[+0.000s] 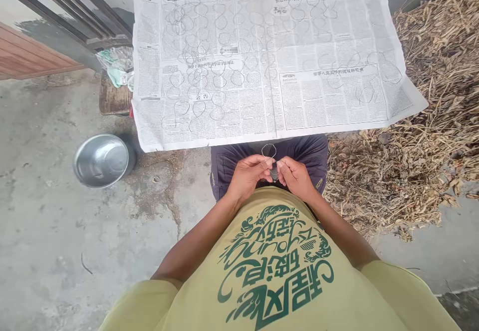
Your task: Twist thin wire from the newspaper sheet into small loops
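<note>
Between my hands, in front of my lap, is a thin wire bent into rounded loops (276, 149); one loop stands up above the fingertips and another hangs below them. My left hand (251, 172) pinches the wire from the left with thumb and forefinger. From the right, my right hand (295, 173) pinches it close to the other fingertips. Just beyond the hands lies a newspaper sheet (258, 116), and many thin wire figure-eight shapes (204, 109) are scattered over it. Where the wire crosses is hidden by the fingers.
A metal basin (103, 161) stands on the concrete floor at left. Behind it are a wooden stool (114, 96) with a crumpled plastic bag (118, 66) and a dark slatted chair back (82, 9). Dry plant stalks (404, 176) are heaped at right. A short dark strand (86, 265) lies at lower left.
</note>
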`<state>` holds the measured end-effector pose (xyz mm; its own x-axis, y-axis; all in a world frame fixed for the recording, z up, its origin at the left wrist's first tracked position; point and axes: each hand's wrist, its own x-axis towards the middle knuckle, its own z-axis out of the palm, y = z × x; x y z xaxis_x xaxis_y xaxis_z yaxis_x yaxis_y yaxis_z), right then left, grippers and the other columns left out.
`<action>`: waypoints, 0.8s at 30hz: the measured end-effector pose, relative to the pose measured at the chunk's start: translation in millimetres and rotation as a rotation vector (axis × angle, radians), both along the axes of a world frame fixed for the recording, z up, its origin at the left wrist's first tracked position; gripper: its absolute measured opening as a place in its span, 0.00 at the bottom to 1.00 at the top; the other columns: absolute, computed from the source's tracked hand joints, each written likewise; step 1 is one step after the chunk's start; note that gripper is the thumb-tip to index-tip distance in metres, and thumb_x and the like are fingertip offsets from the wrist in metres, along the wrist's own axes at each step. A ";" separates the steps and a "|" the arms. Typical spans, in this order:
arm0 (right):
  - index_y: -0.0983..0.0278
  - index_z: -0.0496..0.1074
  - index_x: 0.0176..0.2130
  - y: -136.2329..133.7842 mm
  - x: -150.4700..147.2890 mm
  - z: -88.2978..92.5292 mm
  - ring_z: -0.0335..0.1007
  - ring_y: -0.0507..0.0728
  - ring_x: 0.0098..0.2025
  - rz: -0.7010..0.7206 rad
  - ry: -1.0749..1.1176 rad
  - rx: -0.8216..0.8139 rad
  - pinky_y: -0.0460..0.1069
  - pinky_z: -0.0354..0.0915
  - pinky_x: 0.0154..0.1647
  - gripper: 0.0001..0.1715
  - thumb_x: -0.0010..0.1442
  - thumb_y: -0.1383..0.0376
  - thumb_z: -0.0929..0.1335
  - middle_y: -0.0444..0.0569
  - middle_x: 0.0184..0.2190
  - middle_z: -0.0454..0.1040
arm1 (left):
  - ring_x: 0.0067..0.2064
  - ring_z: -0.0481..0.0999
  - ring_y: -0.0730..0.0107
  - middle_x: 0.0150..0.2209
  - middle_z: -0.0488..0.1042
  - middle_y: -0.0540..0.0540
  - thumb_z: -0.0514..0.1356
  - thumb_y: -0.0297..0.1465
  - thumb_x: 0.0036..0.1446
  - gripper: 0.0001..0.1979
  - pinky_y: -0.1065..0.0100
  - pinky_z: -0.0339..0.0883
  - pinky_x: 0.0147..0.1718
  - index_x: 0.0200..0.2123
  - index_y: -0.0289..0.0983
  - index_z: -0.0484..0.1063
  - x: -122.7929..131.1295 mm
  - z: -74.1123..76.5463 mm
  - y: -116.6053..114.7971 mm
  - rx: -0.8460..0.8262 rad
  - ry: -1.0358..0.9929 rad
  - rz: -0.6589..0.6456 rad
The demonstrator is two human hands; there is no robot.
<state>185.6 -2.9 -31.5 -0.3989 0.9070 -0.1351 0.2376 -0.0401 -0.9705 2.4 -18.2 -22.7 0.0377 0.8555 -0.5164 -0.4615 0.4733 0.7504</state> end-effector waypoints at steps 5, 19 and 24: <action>0.57 0.67 0.31 0.1 2.1 -1.0 0.65 0.54 0.23 0.019 -0.024 0.031 0.51 0.65 0.31 0.31 0.78 0.41 0.61 0.40 0.20 0.70 | 0.24 0.75 0.73 0.25 0.78 0.50 0.82 0.44 0.47 0.21 0.66 0.79 0.26 0.35 0.35 0.86 -4.0 -3.8 -0.4 0.013 0.051 -0.074; 0.58 0.69 0.35 4.5 1.9 -0.3 0.67 0.53 0.25 0.094 -0.008 0.045 0.50 0.64 0.33 0.25 0.80 0.48 0.62 0.40 0.23 0.70 | 0.24 0.75 0.74 0.27 0.79 0.49 0.82 0.43 0.47 0.20 0.68 0.78 0.24 0.34 0.35 0.85 -7.8 -6.1 -1.3 0.009 0.041 -0.013; 0.59 0.68 0.33 1.8 4.0 7.6 0.66 0.52 0.25 0.076 0.035 0.034 0.49 0.63 0.31 0.23 0.79 0.51 0.65 0.40 0.23 0.71 | 0.29 0.78 0.73 0.34 0.83 0.45 0.81 0.41 0.49 0.21 0.69 0.80 0.26 0.41 0.34 0.87 -12.2 2.2 -2.2 0.010 0.073 -0.001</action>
